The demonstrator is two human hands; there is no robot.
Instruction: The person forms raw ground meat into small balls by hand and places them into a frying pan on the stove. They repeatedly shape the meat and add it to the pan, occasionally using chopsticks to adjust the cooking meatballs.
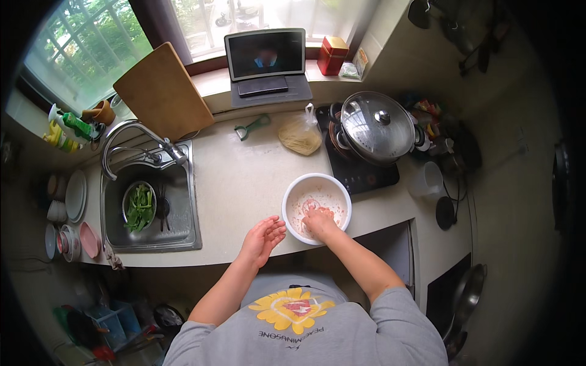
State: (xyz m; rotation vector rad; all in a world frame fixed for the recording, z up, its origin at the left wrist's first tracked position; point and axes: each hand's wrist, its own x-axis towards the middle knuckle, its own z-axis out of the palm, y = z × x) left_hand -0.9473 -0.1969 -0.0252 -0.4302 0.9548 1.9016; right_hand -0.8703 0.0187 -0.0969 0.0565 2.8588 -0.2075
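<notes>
A white bowl (287, 201) stands near the counter's front edge, with pinkish minced meat (326, 212) at its bottom and smears of it on the inner wall. My right hand (319, 223) reaches into the bowl, fingers down in the meat; whether they grip any of it cannot be seen. Just left of the bowl, my left hand (262, 239) hovers near the counter edge, palm turned towards the bowl, fingers slightly bent and holding nothing. Behind the bowl lie a clear bag of noodles (300, 137) and a green peeler (251, 128).
A lidded steel pot (377, 126) sits on a black induction cooker (366, 180) at right. Leafy greens (140, 208) fill a bowl in the sink (181, 238) at left. A wooden cutting board (160, 94) leans by the window, beside a tablet (266, 54).
</notes>
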